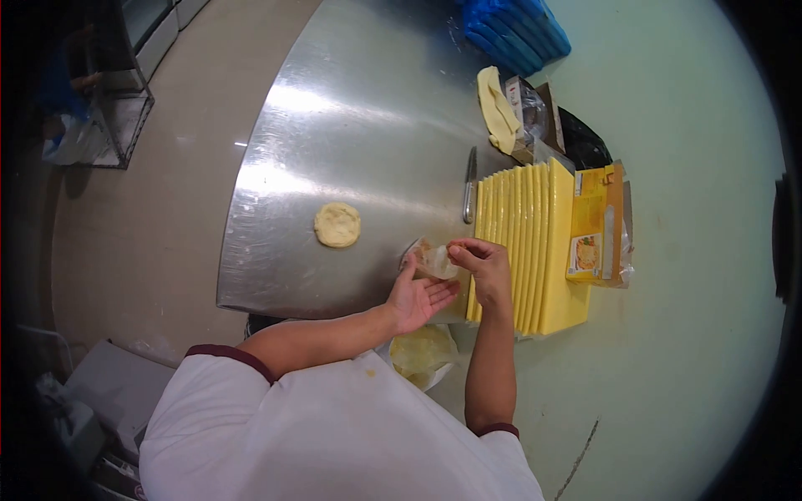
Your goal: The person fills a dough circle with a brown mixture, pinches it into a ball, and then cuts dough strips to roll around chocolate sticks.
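Fingers spread and palm turned up, my left hand [418, 301] is beside a clear plastic bag [434, 260]; its fingertips are near or touching the bag's lower edge. My right hand [482, 265] pinches the bag's right side between thumb and fingers. A round flat piece of dough [337, 225] lies on the steel table [376, 125], left of both hands. A knife [469, 188] lies above my right hand, next to a row of yellow wrapped slabs [526, 242].
Beyond the slabs lean a yellow printed box [597, 225] and a wall [685, 250]. Farther up are a yellow folded sheet [498, 110], an open carton [535, 108] and blue packages [514, 33]. A bowl [422, 355] sits close to my body. Another person's arm shows far left.
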Action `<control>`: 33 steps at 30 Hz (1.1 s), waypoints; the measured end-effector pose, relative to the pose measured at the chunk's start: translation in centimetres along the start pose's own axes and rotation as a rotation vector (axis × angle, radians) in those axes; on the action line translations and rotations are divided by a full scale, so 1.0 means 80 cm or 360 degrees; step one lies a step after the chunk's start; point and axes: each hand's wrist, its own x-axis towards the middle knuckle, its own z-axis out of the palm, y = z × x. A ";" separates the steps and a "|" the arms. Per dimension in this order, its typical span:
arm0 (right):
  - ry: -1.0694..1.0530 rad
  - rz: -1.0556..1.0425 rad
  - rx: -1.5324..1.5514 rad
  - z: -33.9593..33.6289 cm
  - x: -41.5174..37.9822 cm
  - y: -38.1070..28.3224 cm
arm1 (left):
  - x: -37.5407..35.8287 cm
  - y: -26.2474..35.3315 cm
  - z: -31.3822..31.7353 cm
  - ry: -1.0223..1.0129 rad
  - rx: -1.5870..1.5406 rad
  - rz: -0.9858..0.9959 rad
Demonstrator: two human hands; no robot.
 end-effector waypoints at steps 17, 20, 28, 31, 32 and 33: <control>-0.0437 -0.0449 -0.1018 0.210 0.053 -0.032 | -0.054 0.030 -0.039 0.0174 0.0169 -0.0065; -0.0345 -0.0725 -0.1169 0.221 0.047 -0.018 | -0.069 0.040 -0.047 0.0240 0.0356 -0.0019; -0.0265 -0.1008 -0.1325 0.230 0.035 -0.005 | -0.163 0.077 -0.038 0.0300 0.0980 -0.0028; -0.0262 -0.1005 -0.1242 0.229 0.031 -0.005 | -0.194 0.105 -0.053 0.0262 0.1338 0.0365; -0.0267 -0.0999 -0.1232 0.228 0.029 -0.005 | -0.203 0.115 -0.054 0.0362 0.1487 0.0534; -0.0273 -0.0993 -0.1223 0.228 0.028 -0.006 | -0.212 0.127 -0.050 0.0460 0.1632 0.0705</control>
